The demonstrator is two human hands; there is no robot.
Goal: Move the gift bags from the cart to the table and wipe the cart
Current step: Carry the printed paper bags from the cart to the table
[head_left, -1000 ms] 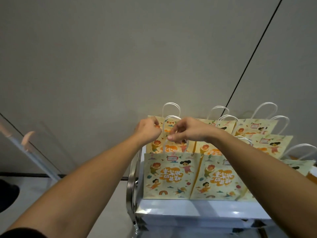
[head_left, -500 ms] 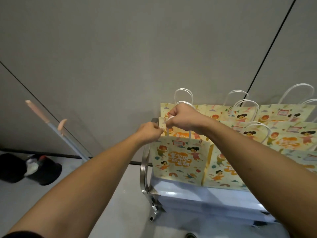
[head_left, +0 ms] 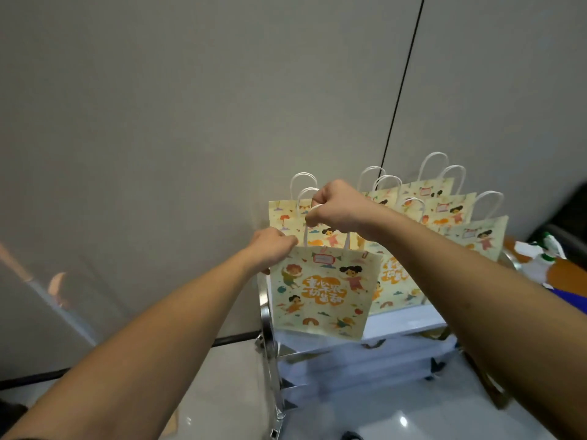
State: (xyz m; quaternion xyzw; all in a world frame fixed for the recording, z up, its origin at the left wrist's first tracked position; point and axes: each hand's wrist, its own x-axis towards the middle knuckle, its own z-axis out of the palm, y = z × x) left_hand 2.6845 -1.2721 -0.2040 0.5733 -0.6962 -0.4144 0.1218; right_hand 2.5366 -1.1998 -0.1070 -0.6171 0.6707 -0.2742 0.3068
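A pale yellow gift bag (head_left: 324,290) with cartoon children and orange lettering hangs lifted above the cart's front left corner. My right hand (head_left: 336,208) grips its white loop handles from above. My left hand (head_left: 273,252) pinches the bag's top left corner. Several matching gift bags (head_left: 457,217) stand in rows on the top shelf of the metal cart (head_left: 400,322) behind it.
A grey wall stands directly behind the cart. The cart's chrome side frame (head_left: 268,331) runs down at the left, with lower shelves below. At the right edge are a brown surface and a white and green object (head_left: 540,252). The glossy floor (head_left: 222,392) spreads below.
The front left bag has come up off the shelf and now hangs from my right hand, with my left hand at its corner. My view has shifted left.
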